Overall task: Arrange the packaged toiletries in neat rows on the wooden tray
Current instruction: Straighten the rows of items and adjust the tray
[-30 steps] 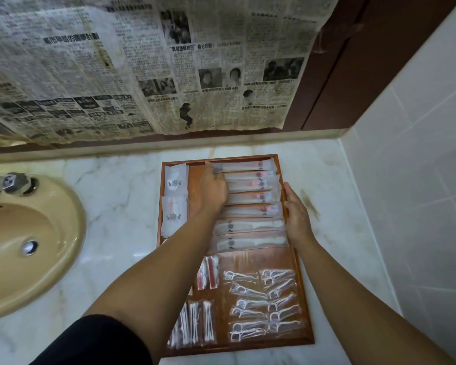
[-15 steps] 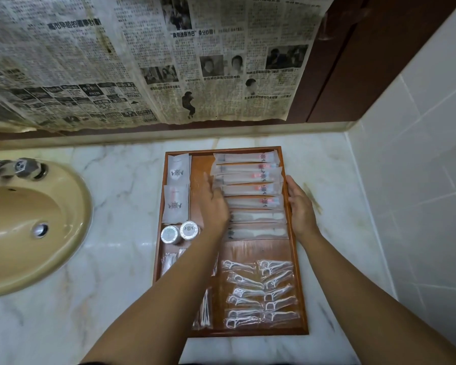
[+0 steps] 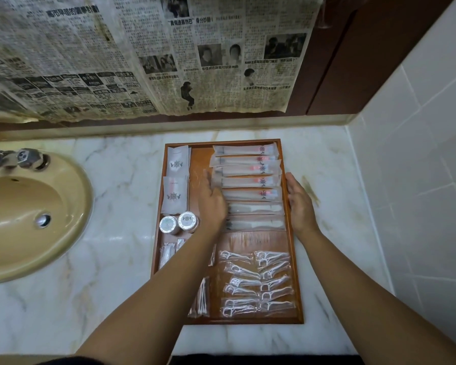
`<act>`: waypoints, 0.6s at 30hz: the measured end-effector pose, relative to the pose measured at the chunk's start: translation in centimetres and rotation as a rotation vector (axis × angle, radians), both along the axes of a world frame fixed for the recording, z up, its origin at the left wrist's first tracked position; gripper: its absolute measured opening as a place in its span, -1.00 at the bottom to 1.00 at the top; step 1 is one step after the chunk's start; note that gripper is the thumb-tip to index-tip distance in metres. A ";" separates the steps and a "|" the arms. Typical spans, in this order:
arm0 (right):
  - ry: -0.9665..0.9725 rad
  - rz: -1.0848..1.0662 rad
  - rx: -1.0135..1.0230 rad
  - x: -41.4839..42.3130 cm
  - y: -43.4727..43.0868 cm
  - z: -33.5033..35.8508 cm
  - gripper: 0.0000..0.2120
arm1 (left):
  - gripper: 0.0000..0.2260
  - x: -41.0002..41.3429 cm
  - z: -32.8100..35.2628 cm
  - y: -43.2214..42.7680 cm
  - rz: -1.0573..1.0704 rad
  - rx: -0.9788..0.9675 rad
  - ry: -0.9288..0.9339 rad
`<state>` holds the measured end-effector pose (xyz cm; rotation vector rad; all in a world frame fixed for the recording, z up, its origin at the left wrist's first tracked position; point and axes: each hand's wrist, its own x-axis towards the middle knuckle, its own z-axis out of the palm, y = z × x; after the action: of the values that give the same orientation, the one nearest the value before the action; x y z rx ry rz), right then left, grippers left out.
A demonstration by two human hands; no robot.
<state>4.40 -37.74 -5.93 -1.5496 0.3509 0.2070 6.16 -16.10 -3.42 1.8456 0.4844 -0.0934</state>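
Head view, looking down on marble counter (image 3: 116, 180), with newspaper (image 3: 142, 61) hung across the wall behind and beige sink (image 3: 24, 219) with tap (image 3: 19, 159) at left. Right of sink, flat on counter: wooden tray (image 3: 248, 320), long axis running away from the body toward the wall.

Far right part of tray: seven long packets (image 3: 250, 181) in one column, each lying crosswise to the tray, long axis left to right, red-marked ends of the upper five pointing right, edges overlapping. Left hand (image 3: 212, 204) flat in the tray against their left ends, fingers straight and close together, tips blurred. Right hand (image 3: 299, 204) at the right rim beside the packets' right ends, fingers extended and together along the rim, gripping nothing.

Near right part: floss picks (image 3: 258, 283) in clear wrappers, two columns, lying roughly crosswise. Far left: two white sachets (image 3: 177, 175), one behind the other, long axis along the tray. Just nearer: two round jars (image 3: 179, 222) side by side, touching, lids up. Near left: swab packets (image 3: 202, 299), lengthwise, partly hidden by the left forearm
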 end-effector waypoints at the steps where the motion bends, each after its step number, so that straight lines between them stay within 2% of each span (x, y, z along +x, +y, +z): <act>1: 0.006 -0.011 0.008 -0.6 0.0 -0.1 -0.42 | -0.52 -0.9 0.1 0.0 0.005 0.007 -0.008; 5: 0.001 -0.022 0.059 -3.3 0.2 -0.6 -0.44 | -0.50 -3.8 0.3 -0.6 -0.026 0.042 0.008; 10: -0.008 -0.034 0.066 -4.8 0.5 0.0 -0.38 | -0.48 -3.8 0.1 -0.4 -0.057 0.085 0.039; 12: -0.006 -0.037 0.042 -4.9 0.5 0.0 -0.42 | -0.48 -4.0 0.4 -0.2 -0.068 0.121 0.023; 15: -0.050 0.036 -0.264 -5.4 0.8 0.5 -0.46 | -0.47 -5.7 1.0 0.2 -0.162 0.186 -0.058; 18: -0.319 0.254 -0.755 -5.9 1.3 0.7 -0.42 | -0.45 -7.6 0.6 1.0 -0.392 0.440 -0.172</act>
<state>-1.47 -36.42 -5.23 -2.3363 -0.0410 0.0124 -1.40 -15.12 -2.86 2.3395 0.0125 -0.0968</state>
